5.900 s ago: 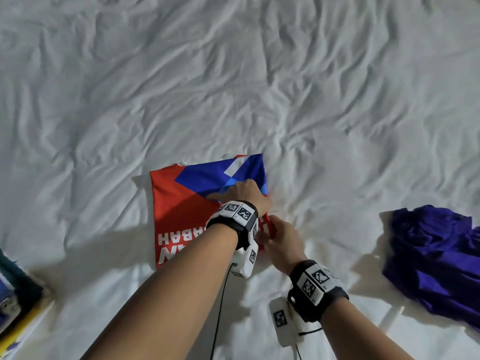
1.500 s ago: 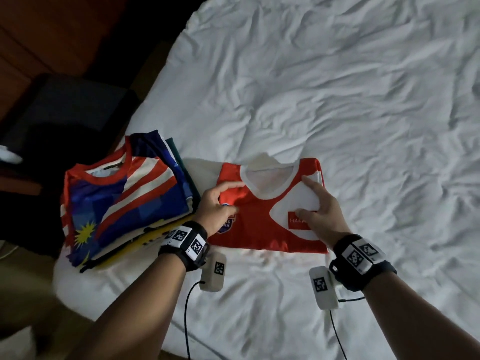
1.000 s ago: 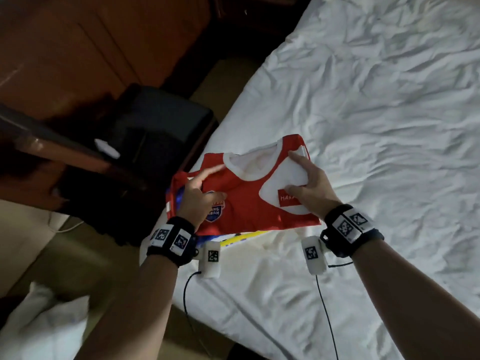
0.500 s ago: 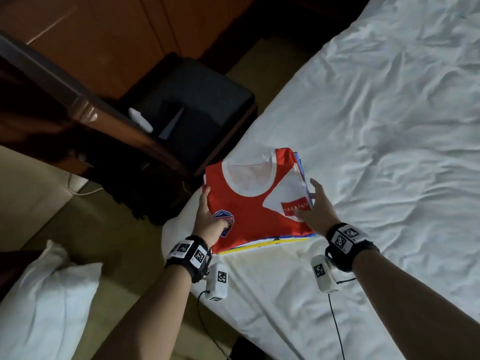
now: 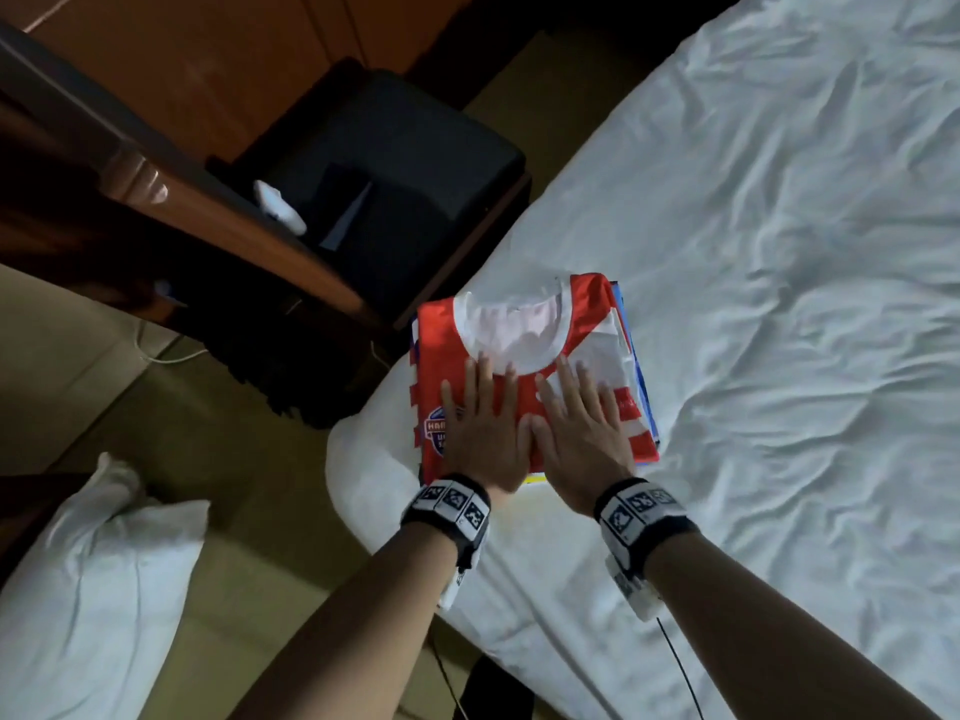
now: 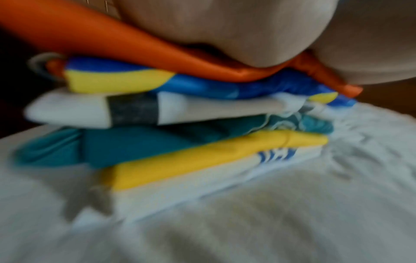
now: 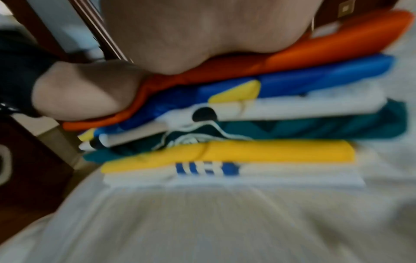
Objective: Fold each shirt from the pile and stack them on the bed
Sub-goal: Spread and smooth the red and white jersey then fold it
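Observation:
A folded red and white shirt [image 5: 582,324] lies on top of a stack of folded shirts [image 6: 180,124] at the near left corner of the white bed [image 5: 753,252]. My left hand [image 5: 485,423] and right hand [image 5: 579,423] lie flat, side by side, palms down on the red shirt [image 6: 108,44], fingers straight. Both wrist views are blurred and show the stack [image 7: 247,128] edge-on: red [image 7: 315,51] on top, then blue and yellow, white, teal, yellow and white layers. The palms press on the red layer.
A dark stool [image 5: 395,179] and a wooden cabinet edge [image 5: 171,194] stand left of the bed corner. A white pillow [image 5: 88,589] lies on the floor at the lower left. The wrinkled sheet stretches away to the right.
The red shirt was carried left from the sheet and set on the stack. Both hands let go of its sides and now lie flat on top of it.

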A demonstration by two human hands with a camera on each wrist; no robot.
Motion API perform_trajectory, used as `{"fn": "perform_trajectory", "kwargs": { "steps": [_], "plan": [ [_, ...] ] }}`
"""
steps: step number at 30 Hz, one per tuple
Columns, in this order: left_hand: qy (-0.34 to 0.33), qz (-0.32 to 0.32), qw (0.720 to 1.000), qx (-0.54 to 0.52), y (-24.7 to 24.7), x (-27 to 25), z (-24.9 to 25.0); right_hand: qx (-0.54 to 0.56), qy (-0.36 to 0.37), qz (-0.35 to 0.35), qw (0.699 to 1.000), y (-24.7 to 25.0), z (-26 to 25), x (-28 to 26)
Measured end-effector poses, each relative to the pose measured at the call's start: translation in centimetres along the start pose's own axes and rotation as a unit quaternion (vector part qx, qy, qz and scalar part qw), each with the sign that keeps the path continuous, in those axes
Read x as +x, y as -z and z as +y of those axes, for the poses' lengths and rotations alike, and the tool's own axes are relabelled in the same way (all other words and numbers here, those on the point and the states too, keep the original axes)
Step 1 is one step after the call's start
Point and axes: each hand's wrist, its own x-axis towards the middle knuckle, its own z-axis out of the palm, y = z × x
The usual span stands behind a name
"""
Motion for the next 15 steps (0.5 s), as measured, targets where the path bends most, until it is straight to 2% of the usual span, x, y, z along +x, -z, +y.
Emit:
{"fn": "perform_trajectory", "kwargs": {
  "steps": [4, 7, 10, 12, 15],
  "plan": [
    [-0.025, 0.014, 1.0, 0.01, -1.8, -0.1, -2.5, -0.028, -0.022, -0.003, 0.999, -2.2, 2.0, -0.4],
    [-0.016, 0.012, 1.0, 0.015, -2.0, 0.3, -2.8, -0.045, -0.038, -0.004, 0.998, -2.4, 2.4, -0.1],
    [0.008, -0.018, 1.0, 0.02, -1.2, 0.7, -2.1, -0.032, -0.07, -0.008, 0.997, -1.8, 2.2, -0.3],
    [0.02, -0.062, 0.997, 0.037, 0.2, 0.7, -1.2, -0.011, -0.088, -0.027, 0.996, -0.8, 2.0, -0.8],
    [0.001, -0.096, 0.992, 0.077, 2.9, 0.9, 0.7, 0.037, -0.123, -0.028, 0.991, 1.3, 2.2, -2.4]
  ]
}}
